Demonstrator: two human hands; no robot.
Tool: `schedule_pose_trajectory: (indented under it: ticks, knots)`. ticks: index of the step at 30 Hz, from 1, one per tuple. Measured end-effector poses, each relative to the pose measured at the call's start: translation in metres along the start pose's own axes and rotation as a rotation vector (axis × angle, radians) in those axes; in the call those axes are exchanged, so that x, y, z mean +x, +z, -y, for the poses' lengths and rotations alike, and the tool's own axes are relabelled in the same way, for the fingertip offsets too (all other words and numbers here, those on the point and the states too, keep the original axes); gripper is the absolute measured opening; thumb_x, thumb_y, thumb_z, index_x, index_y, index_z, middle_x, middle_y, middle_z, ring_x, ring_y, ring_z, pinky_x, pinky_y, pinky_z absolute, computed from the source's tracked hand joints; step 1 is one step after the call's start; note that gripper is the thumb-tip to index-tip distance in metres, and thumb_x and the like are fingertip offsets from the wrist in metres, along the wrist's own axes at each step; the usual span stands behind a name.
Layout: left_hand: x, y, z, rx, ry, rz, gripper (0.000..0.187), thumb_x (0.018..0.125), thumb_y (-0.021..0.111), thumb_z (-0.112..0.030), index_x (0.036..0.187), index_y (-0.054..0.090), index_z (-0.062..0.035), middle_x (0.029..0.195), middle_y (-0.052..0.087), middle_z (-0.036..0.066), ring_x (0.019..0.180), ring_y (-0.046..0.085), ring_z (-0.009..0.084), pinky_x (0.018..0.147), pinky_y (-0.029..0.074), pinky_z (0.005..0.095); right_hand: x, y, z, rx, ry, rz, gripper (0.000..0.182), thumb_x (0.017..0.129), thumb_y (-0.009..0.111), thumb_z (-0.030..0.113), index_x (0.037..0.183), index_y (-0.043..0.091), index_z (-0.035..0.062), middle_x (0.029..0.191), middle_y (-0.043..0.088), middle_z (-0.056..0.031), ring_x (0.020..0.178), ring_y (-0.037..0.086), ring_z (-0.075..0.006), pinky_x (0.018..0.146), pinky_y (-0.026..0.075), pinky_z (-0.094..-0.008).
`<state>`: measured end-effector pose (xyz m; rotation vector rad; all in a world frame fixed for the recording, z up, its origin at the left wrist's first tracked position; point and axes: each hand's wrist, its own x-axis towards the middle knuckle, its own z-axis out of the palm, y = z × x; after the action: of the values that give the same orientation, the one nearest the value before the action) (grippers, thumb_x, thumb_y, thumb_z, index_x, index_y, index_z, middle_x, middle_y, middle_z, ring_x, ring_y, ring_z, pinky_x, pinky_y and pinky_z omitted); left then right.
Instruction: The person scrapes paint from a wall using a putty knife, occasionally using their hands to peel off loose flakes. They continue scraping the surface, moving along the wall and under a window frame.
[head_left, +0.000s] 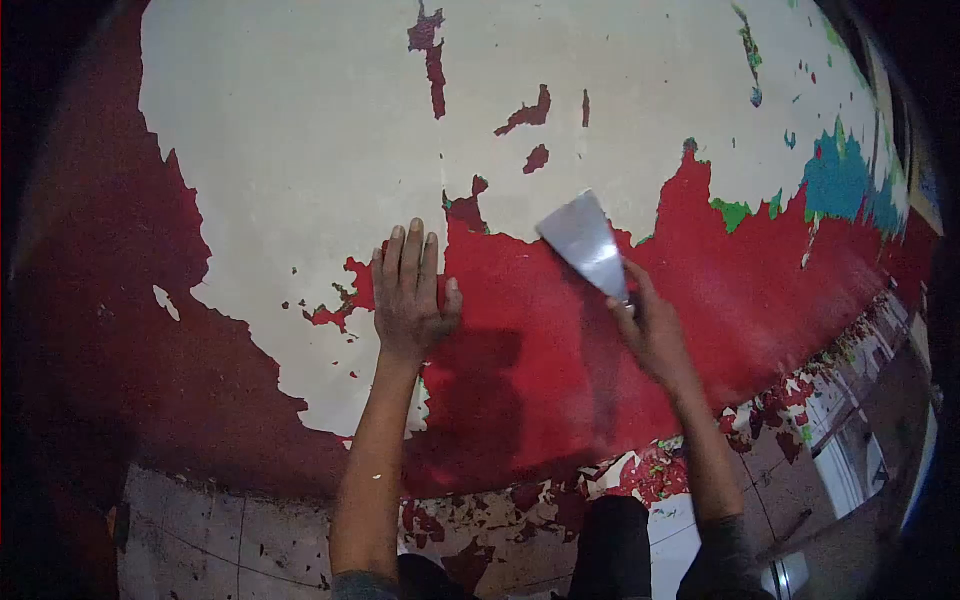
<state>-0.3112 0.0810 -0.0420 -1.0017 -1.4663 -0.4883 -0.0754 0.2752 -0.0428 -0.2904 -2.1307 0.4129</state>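
Observation:
My right hand [655, 335] is closed around the handle of a paint scraper [588, 243], most of the handle hidden in the fingers. The scraper's wide metal blade points up and to the left, its edge at the border between red paint [600, 360] and the bare pale wall [330, 150]. My left hand [408, 295] lies flat against the wall with its fingers stretched upward. It rests where a ragged red patch meets the pale surface, to the left of the scraper.
Dark red paint [80, 300] covers the wall's left side. Blue [838, 183] and green [732, 214] remnants show at the right. Peeled paint flakes [660, 475] litter the tiled floor [200, 530] along the wall's base. My knee [612, 540] is close to the wall.

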Motion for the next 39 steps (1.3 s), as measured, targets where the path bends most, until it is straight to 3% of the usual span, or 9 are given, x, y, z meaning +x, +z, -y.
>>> schedule_pose_trajectory:
  ticks: [7,13,16,19,22,25,31,35,39]
  knots:
    - [-0.003,0.001,-0.001,-0.020,-0.005,0.024,0.065,0.076,0.058,-0.033,0.130,0.043,0.0005,0.142,0.033,0.020,0.135,0.027,0.0339,0.110,0.019,0.0531,0.051,-0.068,0.019,-0.383,-0.162,0.224,0.047,0.088,0.056,0.029,0.133,0.046,0.0224,0.077,0.065,-0.0139,0.069,0.064,-0.0331,0.060,0.048,-0.0442]
    - [-0.009,0.009,0.003,-0.073,0.046,-0.119,0.080,0.079,0.057,-0.043,0.139,0.025,-0.0016,0.143,0.026,0.025,0.135,0.025,0.0374,0.110,0.017,0.0549,0.075,-0.030,0.067,-0.546,-0.365,0.212,0.044,0.085,0.059,0.022,0.129,0.052,0.0191,0.080,0.066,-0.0151,0.069,0.066,-0.0273,0.063,0.052,-0.0401]
    - [-0.009,0.011,0.005,-0.075,0.075,-0.163,0.083,0.079,0.056,-0.045,0.140,0.020,-0.0027,0.143,0.024,0.027,0.135,0.024,0.0387,0.110,0.016,0.0554,0.073,-0.064,0.037,-0.443,-0.150,0.201,0.044,0.085,0.061,0.026,0.127,0.054,0.0208,0.078,0.066,-0.0135,0.069,0.065,-0.0275,0.064,0.052,-0.0397]
    - [-0.009,0.008,0.006,-0.088,0.036,-0.144,0.082,0.079,0.057,-0.044,0.141,0.020,-0.0040,0.143,0.024,0.027,0.134,0.025,0.0396,0.110,0.015,0.0559,0.079,-0.066,0.037,-0.472,-0.203,0.175,0.039,0.085,0.059,0.032,0.123,0.057,0.0218,0.073,0.065,-0.0135,0.068,0.063,-0.0331,0.060,0.049,-0.0435]
    - [-0.010,0.011,0.005,-0.089,0.046,-0.153,0.082,0.078,0.058,-0.043,0.140,0.022,-0.0035,0.143,0.025,0.027,0.133,0.026,0.0400,0.110,0.014,0.0560,0.089,-0.029,0.068,-0.417,-0.488,0.109,0.039,0.084,0.061,0.031,0.122,0.058,0.0214,0.071,0.065,-0.0131,0.067,0.063,-0.0334,0.061,0.050,-0.0435]
    - [-0.011,0.013,0.008,-0.078,0.073,-0.186,0.081,0.078,0.058,-0.044,0.138,0.024,-0.0021,0.143,0.025,0.027,0.133,0.026,0.0399,0.110,0.014,0.0559,0.081,-0.055,0.062,-0.414,-0.278,0.149,0.040,0.084,0.060,0.033,0.123,0.057,0.0213,0.075,0.065,-0.0127,0.069,0.063,-0.0334,0.064,0.051,-0.0437]
    - [-0.010,0.007,0.004,-0.076,0.011,-0.125,0.079,0.077,0.058,-0.044,0.135,0.029,0.0001,0.143,0.025,0.025,0.134,0.025,0.0388,0.110,0.016,0.0559,0.089,-0.016,0.075,-0.427,-0.433,0.216,0.039,0.085,0.059,0.030,0.123,0.057,0.0213,0.090,0.066,-0.0129,0.077,0.064,-0.0306,0.068,0.051,-0.0418]
    - [-0.010,0.006,0.006,-0.111,0.020,-0.099,0.078,0.075,0.060,-0.045,0.133,0.033,0.0008,0.143,0.026,0.024,0.133,0.026,0.0385,0.110,0.017,0.0557,0.084,-0.046,0.048,-0.393,-0.403,0.054,0.040,0.084,0.060,0.030,0.123,0.057,0.0230,0.081,0.064,-0.0107,0.073,0.063,-0.0305,0.064,0.050,-0.0420]
    - [-0.010,0.004,0.003,-0.076,0.021,-0.072,0.083,0.071,0.064,-0.039,0.134,0.030,0.0029,0.141,0.027,0.026,0.133,0.025,0.0401,0.109,0.018,0.0570,0.092,-0.053,0.054,-0.471,-0.327,0.125,0.040,0.083,0.060,0.028,0.122,0.057,0.0230,0.081,0.065,-0.0096,0.072,0.063,-0.0280,0.063,0.050,-0.0402]
